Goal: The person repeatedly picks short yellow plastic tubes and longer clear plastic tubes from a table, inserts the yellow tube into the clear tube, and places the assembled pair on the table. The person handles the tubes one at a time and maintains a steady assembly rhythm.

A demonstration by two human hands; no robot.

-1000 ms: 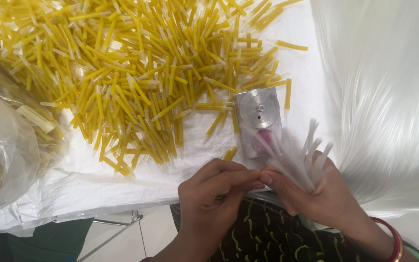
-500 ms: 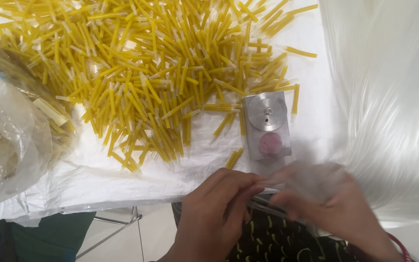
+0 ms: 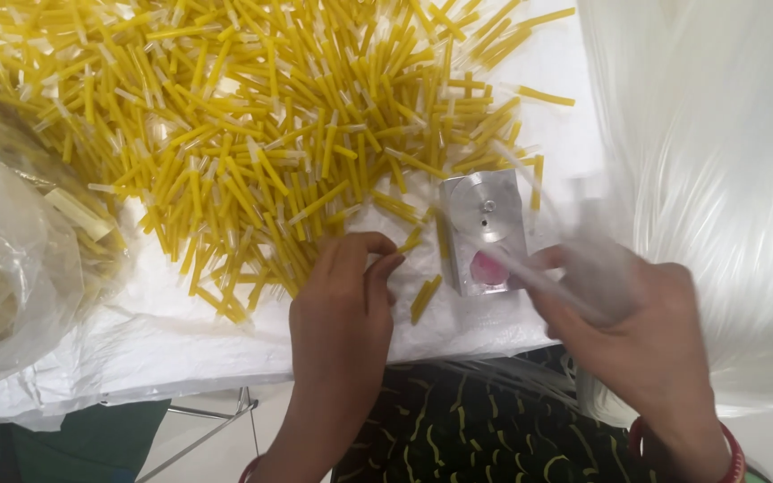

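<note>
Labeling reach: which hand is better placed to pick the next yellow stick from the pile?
Left, probably. The left hand rests at the edge of the yellow sticks; the right hand is already holding clear tubes, off to the side.

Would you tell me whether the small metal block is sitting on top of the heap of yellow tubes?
No, the metal block rests on the white sheet at the near edge of the yellow tubes, beside the heap.

Yellow sticks [image 3: 252, 134] crowd metal block [image 3: 483, 231].
</note>
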